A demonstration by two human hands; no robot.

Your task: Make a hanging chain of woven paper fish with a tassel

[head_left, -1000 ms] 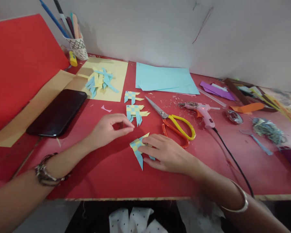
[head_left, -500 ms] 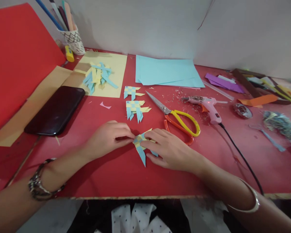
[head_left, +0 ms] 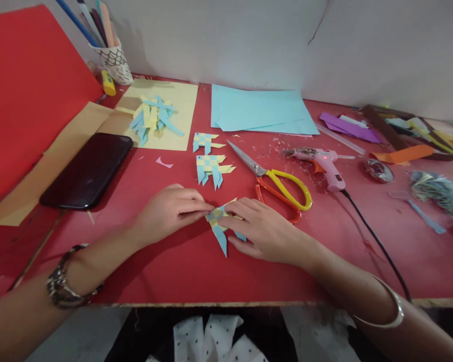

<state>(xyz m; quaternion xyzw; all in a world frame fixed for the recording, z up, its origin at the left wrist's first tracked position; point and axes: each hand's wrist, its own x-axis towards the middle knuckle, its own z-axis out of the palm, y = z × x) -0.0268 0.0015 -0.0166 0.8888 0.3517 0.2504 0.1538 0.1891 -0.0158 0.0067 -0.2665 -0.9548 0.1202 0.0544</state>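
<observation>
A woven fish of yellow and light-blue paper strips [head_left: 219, 234] lies on the red table in front of me, partly hidden under my fingers. My left hand [head_left: 175, 208] is closed in a pinch at its upper left corner; anything tiny between the fingertips is hidden. From the right, my right hand [head_left: 262, 231] holds the fish down, its fingers laid over the yellow tail strips. Just beyond sit two similar paper fish, a larger one [head_left: 208, 163] and a smaller one [head_left: 202, 141]. Scissors [head_left: 283, 186] with yellow and orange handles lie open past my right hand.
A pink glue gun [head_left: 326, 166] trails a black cord to the right. Cut strips [head_left: 153, 118] are heaped on a yellow sheet [head_left: 184, 100]; blue sheets [head_left: 260, 108] lie at the back. At left are a black phone [head_left: 86, 171] and a pen cup [head_left: 115, 63].
My left fingertips have shifted slightly up and right along the fish's corner. My right hand stays on the fish in nearly the same place.
</observation>
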